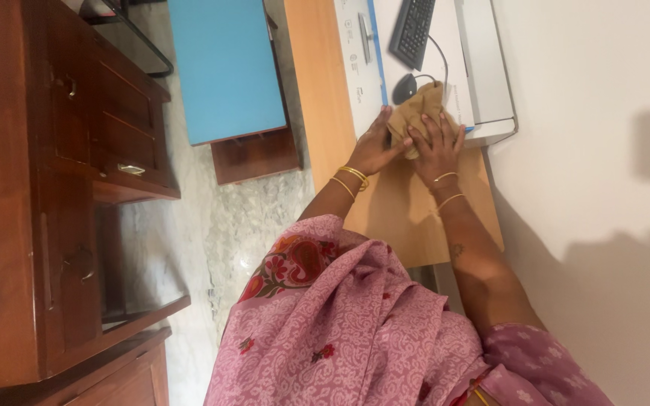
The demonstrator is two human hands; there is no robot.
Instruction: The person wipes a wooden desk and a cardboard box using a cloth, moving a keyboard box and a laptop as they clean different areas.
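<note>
We are pressing a tan cloth (415,116) with both hands at the wooden surface's (408,218) far edge: left hand (374,146) fingers pinching it, right hand (436,149) fingers spreading flat on it, beside a mouse (404,88) and white printer (483,68).

Light orange-brown wooden desk (325,83) with a smooth laminate top, set against a plain white wall. On it: a white flat boxy printer-like machine (483,68) near the wall side, and a flat white rectangular board with a blue edge (361,60) beside it. A black computer keyboard (413,30) and a dark rounded mouse (404,88) sit on top of the white items, not on the wood. A crumpled tan cloth (417,114) lies at the white items' near edge, over the bare wood. Grey-white marble floor (227,218) beneath the desk.
</note>
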